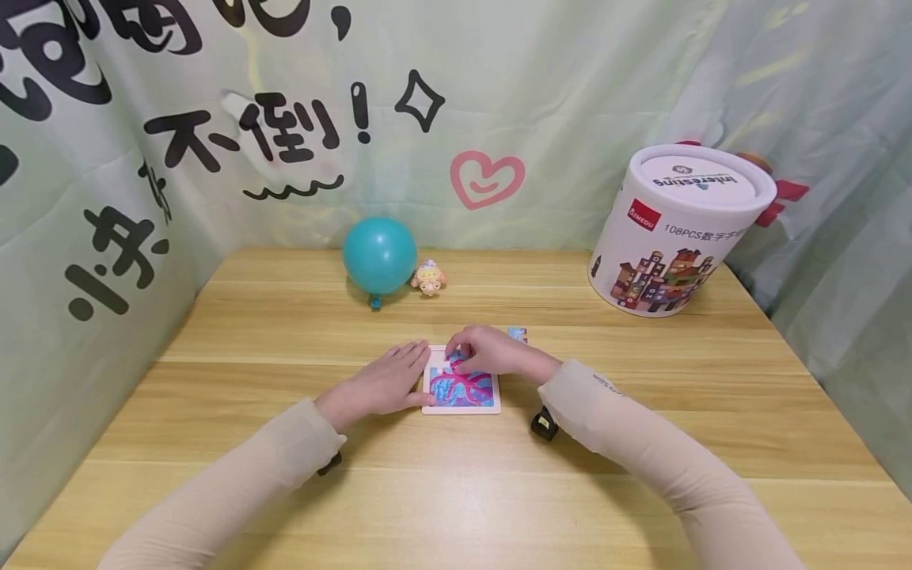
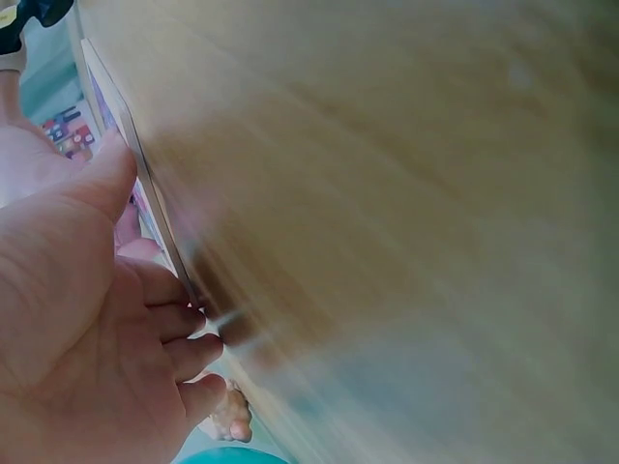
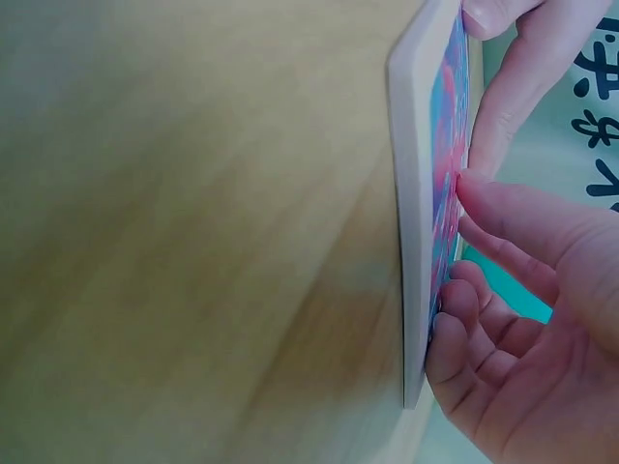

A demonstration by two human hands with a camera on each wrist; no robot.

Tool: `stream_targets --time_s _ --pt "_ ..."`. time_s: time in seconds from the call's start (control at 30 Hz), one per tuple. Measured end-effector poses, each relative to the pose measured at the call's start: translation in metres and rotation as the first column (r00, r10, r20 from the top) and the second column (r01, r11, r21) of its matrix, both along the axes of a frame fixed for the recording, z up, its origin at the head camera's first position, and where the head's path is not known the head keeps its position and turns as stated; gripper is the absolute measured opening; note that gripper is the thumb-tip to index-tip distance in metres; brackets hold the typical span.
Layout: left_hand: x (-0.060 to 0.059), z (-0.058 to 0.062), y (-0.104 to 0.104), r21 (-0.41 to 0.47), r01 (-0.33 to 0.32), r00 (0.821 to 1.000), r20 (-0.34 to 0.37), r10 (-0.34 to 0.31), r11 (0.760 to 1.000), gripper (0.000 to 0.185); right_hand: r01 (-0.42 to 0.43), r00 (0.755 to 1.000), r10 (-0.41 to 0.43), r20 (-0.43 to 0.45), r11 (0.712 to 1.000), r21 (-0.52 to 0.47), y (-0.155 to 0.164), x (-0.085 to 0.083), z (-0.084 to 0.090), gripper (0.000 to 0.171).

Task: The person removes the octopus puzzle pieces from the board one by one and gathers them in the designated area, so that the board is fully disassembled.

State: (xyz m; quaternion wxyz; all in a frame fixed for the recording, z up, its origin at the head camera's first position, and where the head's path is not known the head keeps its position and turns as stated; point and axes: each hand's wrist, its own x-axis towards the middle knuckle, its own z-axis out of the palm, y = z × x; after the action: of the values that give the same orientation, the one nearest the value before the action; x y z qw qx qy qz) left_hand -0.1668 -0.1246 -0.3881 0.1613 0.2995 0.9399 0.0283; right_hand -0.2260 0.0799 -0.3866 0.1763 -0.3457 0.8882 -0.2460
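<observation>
While the left hand (image 1: pixel 385 381) rests straight-fingered on the puzzle board (image 1: pixel 461 411), the right hand (image 1: pixel 492 351), fingers bent, partly hides it; whether they pinch anything, one cannot tell.

Left grip (image 1: pixel 388 381) with fingers extended, thumb spread; right grip (image 1: pixel 492 351) with fingers bent; both forearms (image 1: pixel 235 479) angled inward.
</observation>
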Motion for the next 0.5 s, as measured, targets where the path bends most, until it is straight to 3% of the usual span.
stream_targets --time_s 0.5 --pt "0.0004 -0.0001 0.0000 0.013 0.020 1.000 -0.015 -0.020 1.000 0.082 0.036 0.999 -0.035 0.035 0.999 -0.028 0.0008 0.0026 0.0001 0.021"
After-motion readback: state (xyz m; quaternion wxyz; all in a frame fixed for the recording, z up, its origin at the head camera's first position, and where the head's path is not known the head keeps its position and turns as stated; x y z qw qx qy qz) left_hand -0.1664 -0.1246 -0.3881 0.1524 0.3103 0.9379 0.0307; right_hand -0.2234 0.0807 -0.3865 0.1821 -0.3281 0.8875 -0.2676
